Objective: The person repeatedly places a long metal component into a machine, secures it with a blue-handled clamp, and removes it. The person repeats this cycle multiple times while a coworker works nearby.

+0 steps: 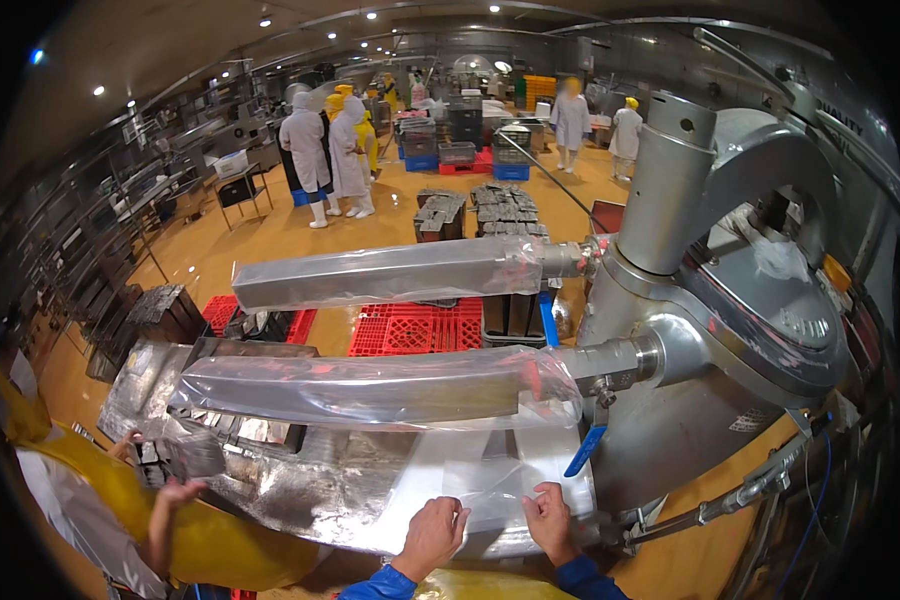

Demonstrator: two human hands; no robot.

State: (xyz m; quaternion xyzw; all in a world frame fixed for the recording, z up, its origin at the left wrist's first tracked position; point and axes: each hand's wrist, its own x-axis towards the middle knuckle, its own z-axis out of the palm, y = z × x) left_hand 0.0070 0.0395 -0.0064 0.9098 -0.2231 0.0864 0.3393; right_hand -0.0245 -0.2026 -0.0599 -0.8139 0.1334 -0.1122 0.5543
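Evidently, left hand (435,538) and right hand (552,522) flank a clear film (490,504) over the near side of the table (305,485).
Both hands are curled, set apart probably to keep the film spread; whether either pinches it cannot be told. Beyond them, the nearer tube (350,390) sits inside a clear bag (552,405) and joins the machine (665,425) at right, which presumably bears its weight, leaving both hands free.

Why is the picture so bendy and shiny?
In the head view, the fisheye lens bends straight edges toward the dark round rim; small white ceiling lamps likely make glare on the shiny silver metal table and nearer clear plastic sleeve.
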